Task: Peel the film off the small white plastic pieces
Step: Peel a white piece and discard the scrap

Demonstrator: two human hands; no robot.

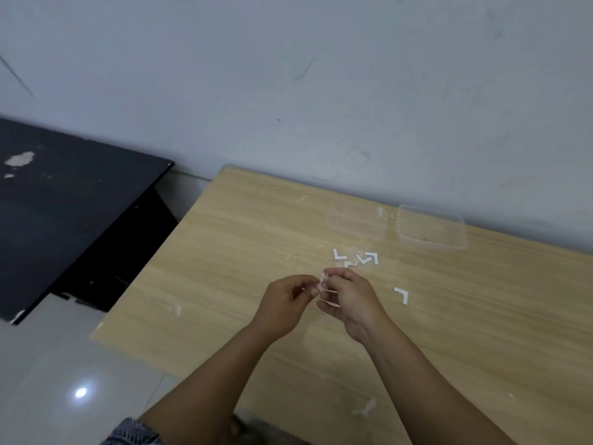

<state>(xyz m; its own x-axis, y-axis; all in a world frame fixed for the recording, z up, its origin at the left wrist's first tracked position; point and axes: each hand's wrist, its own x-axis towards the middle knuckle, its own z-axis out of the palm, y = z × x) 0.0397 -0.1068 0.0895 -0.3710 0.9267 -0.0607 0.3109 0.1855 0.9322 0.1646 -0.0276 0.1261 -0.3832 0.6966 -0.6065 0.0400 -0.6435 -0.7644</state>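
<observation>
Both hands meet above the tabletop [244, 239]: the left hand [285, 301] and right hand [349, 298] pinch one small white piece [324, 281] between their fingertips. More white pieces [356, 257] lie just beyond, near a clear tray [431, 244].

Plain room: wooden table [256, 239] against scuffed wall [321, 75].

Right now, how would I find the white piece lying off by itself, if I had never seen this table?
Start at the wooden table against the grey wall, and find the clear tub near its far edge. Come toward the person from the tub, to just right of the right hand. The lone piece is a white L-shape lying apart, whereas the other pieces cluster beyond the hands.
</observation>
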